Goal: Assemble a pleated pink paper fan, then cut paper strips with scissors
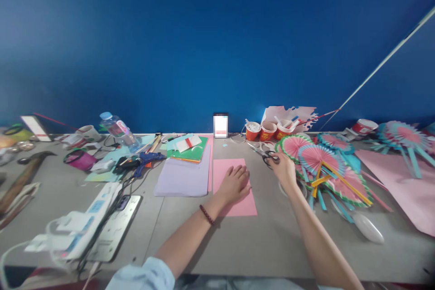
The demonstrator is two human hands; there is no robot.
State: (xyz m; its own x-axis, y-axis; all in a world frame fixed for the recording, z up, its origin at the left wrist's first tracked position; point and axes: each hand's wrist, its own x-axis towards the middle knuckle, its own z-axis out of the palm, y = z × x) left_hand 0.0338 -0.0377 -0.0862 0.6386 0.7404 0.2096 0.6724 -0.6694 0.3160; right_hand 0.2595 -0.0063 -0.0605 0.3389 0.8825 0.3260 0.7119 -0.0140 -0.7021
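My left hand (235, 186) lies flat with its fingers stretched out on a pink sheet of paper (238, 210) in the middle of the table. To the right, my right hand (283, 170) is closed around the handles of a pair of scissors (266, 158), whose blades point to the back left. Folded paper fans (319, 163) in pink, blue and green lie right beside that hand. Left of the pink sheet is a stack of lilac paper (181, 179) with a green packet (190, 150) on top.
Red paper cups (268, 130) and a small lit screen (220, 126) stand along the blue wall. On the left are a bottle (120, 130), a blue glue gun (147, 161), a power strip (91, 217), a phone (115, 229) and a hammer (25, 174). A white spoon-like piece (369, 227) lies front right.
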